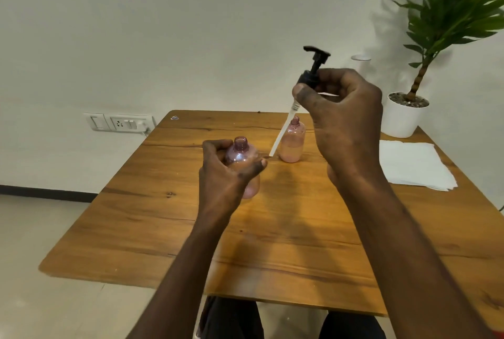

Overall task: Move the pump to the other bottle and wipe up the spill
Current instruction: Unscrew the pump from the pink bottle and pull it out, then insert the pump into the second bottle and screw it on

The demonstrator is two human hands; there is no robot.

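Both forearms are reaching out from me over the table (pixel 163 229). My right hand (pixel 343 120) is pinching the black pump (pixel 313 66) at its collar, lifted clear of both bottles. The pump's dip tube (pixel 281 134) is slanting down and to my left, its tip hanging between the two necks. My left hand (pixel 223 172) is wrapping the nearer bottle (pixel 241 153), its mouth open. The other bottle (pixel 292 142), about half full of pink liquid, is standing just beyond the tip, nearer my right hand; I judge the tube is heading there. I am counting two bottles, one pump and one stack of paper napkins (pixel 414 164) at my right. I cannot make out a spill.
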